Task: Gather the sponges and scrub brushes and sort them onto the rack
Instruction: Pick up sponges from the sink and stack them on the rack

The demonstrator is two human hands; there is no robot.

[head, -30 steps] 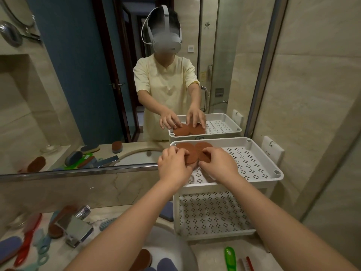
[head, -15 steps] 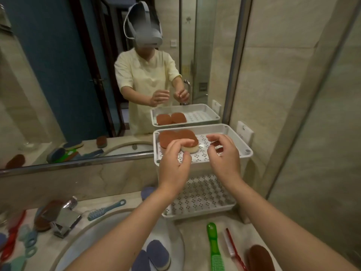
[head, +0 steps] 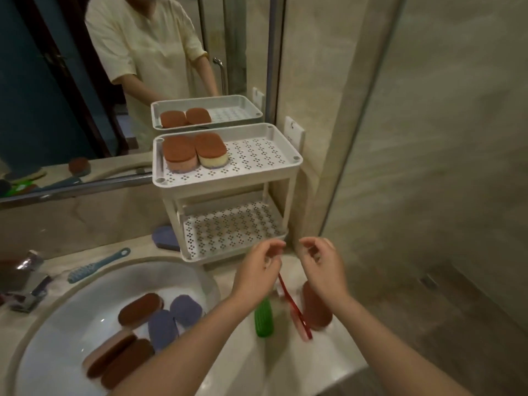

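Observation:
A white two-tier rack (head: 288,150) stands on the counter against the mirror. Two brown-topped sponges (head: 194,151) sit side by side at the left of its top shelf; the bottom shelf (head: 228,230) holds nothing. My left hand (head: 258,270) and right hand (head: 321,267) hover in front of the bottom shelf, fingers loosely curled, holding nothing. Below them on the counter lie a green brush (head: 264,321), a red brush (head: 294,310) and a brown sponge (head: 315,310). The sink (head: 57,324) holds several brown and purple sponges (head: 143,324).
A blue brush (head: 97,265) lies on the counter behind the sink. A purple sponge (head: 165,238) sits left of the rack's base. The chrome tap (head: 28,281) is at the far left. A glass shower partition (head: 428,167) rises to the right.
Both hands let go of the sponges on the top shelf and dropped down in front of the bottom shelf. The view tilted down to the sink and counter.

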